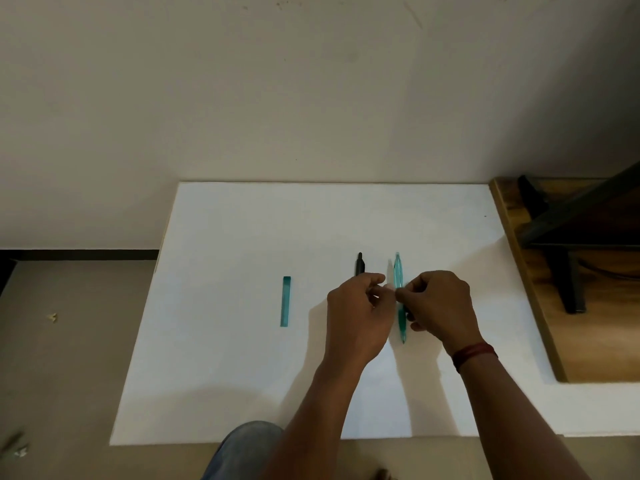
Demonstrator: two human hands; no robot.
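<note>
Probably lining up pens: right hand (440,306) fingers clamp the teal pen (398,271), and left hand (356,313) fingers seemingly pinch it too. Next it likely needs laying down straight beside the black pen (360,265).

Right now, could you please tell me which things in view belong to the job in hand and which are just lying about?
In hand: translucent teal plastic pen, pinched by the right grip; left grip, fingertips curled onto the same pen.
Lying about: black pen, half hidden behind the left grip; flat teal plastic strip; white board beneath; brown wooden panel.
</note>
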